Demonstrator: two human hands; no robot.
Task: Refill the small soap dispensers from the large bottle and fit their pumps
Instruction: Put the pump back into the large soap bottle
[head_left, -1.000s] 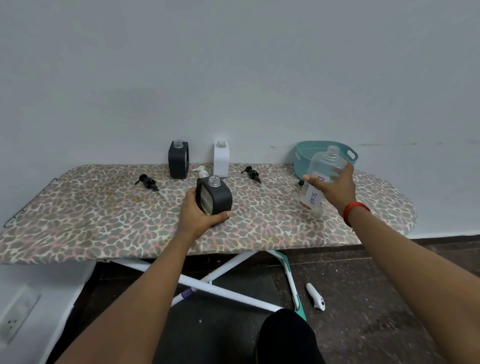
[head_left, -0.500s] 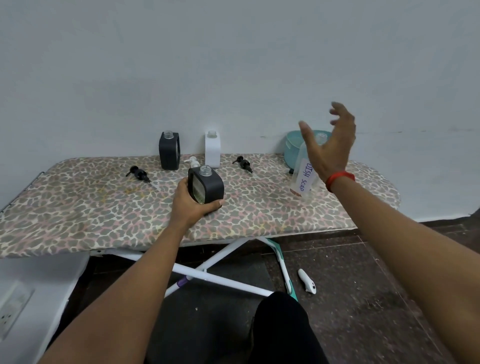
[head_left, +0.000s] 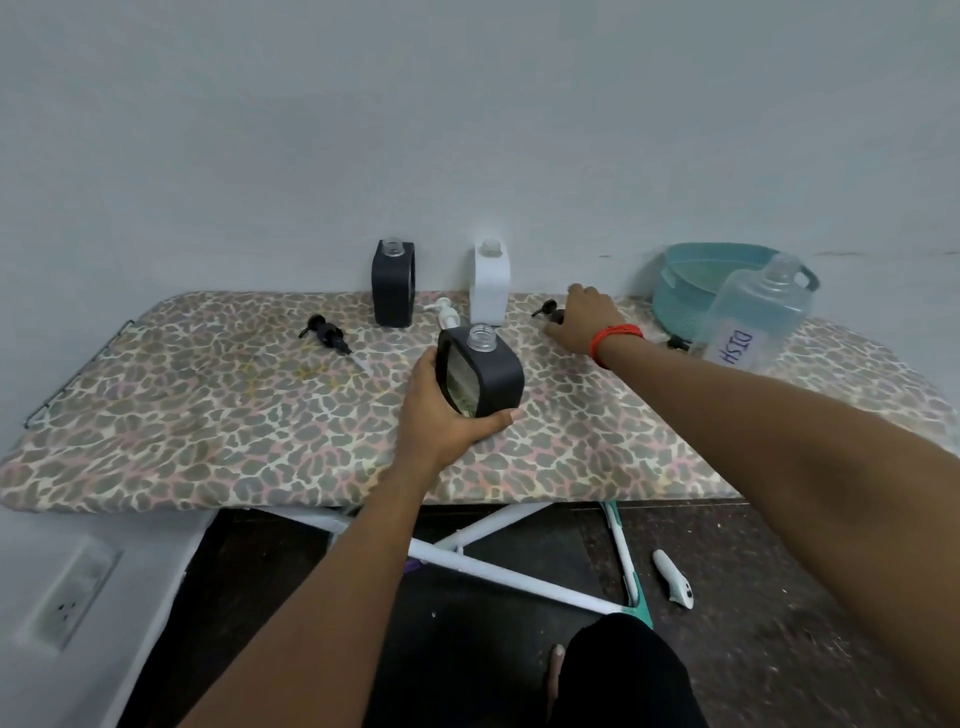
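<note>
The right hand (head_left: 587, 317) no longer grips the large bottle (head_left: 753, 317), which it held a second ago. The bottle now stands alone at the right of the board, in front of the teal basin (head_left: 691, 291). After lifting open into the air, the hand has dropped to the far side, just right of the white dispenser (head_left: 489, 288), where its fingers cover a black pump (head_left: 546, 310).
</note>
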